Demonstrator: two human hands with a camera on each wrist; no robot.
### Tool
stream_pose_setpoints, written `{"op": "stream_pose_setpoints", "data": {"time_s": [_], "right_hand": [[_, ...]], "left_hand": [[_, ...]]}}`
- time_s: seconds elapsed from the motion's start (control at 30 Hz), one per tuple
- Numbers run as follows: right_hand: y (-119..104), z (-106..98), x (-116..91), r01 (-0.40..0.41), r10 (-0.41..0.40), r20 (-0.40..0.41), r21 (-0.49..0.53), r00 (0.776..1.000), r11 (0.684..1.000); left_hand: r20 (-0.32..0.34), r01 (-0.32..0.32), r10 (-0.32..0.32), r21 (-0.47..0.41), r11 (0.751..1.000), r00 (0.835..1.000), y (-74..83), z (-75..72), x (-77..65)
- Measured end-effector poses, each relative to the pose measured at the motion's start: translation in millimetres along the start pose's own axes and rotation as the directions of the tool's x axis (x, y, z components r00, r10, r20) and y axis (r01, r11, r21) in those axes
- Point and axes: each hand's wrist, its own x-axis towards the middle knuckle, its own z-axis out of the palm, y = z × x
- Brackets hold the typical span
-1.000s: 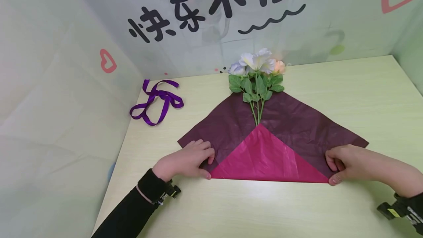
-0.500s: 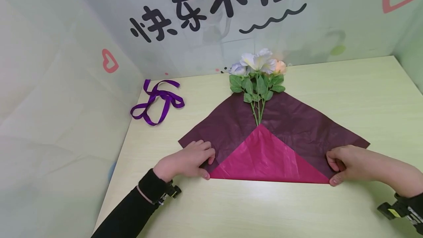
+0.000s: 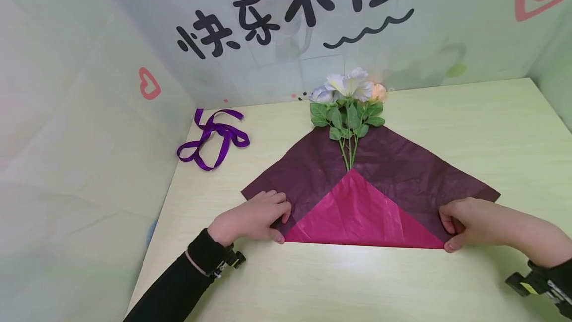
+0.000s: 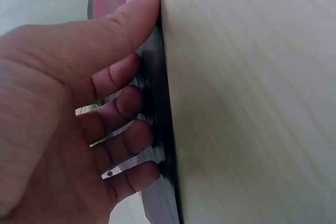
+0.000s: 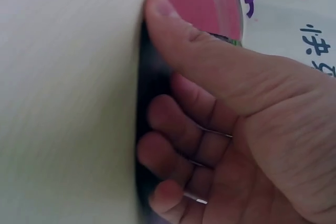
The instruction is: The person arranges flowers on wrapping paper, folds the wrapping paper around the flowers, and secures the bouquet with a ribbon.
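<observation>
A sheet of wrapping paper (image 3: 415,173), dark purple with its lower part folded up into a bright pink triangle, lies on the table. Artificial flowers (image 3: 350,86), white, pale lilac and peach, rest on it; the fold covers their stem ends. My left hand (image 3: 256,215) holds the paper at the fold's left corner, thumb at the front edge and fingers curled onto the dark part. At the opposite corner, my right hand (image 3: 475,222) grips it likewise. Both wrist views show the thumb (image 4: 139,3) at the pink corner and bent fingers against the paper.
A loosely looped purple ribbon (image 3: 214,138) lies at the back left of the pale wooden table (image 3: 339,287). Printed panels (image 3: 290,53) with black characters and hearts stand behind and to the sides.
Almost nothing differs. Both hands stay at the corners, the right shifting very slightly; the view tilts a little. Paper and flowers keep their places.
</observation>
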Motion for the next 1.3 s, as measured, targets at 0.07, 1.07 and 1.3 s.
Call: {"op": "stream_pose_setpoints", "data": {"time_s": [0.07, 1.07, 1.3], "right_hand": [[-3.1, -1.5, 1.3, -0.023, 0.023, 0.015, -0.001, 1.0, 1.0], [-126.8, 27.5, 90.6, 0.508, -0.64, -0.129, -0.499, 0.758, 0.702], [-127.0, 34.3, 93.4, 0.466, -0.594, -0.112, -0.511, 0.797, 0.722]], "left_hand": [[-0.003, -0.003, 0.003, 0.011, 1.0, 1.0, 0.1, -0.1, -0.3], [-0.051, -0.106, 0.116, 0.179, 0.978, 0.992, 31.5, 2.2, 2.6], [-0.036, -0.118, 0.129, 0.214, 0.97, 0.991, 32.4, 4.1, 4.0]]}}
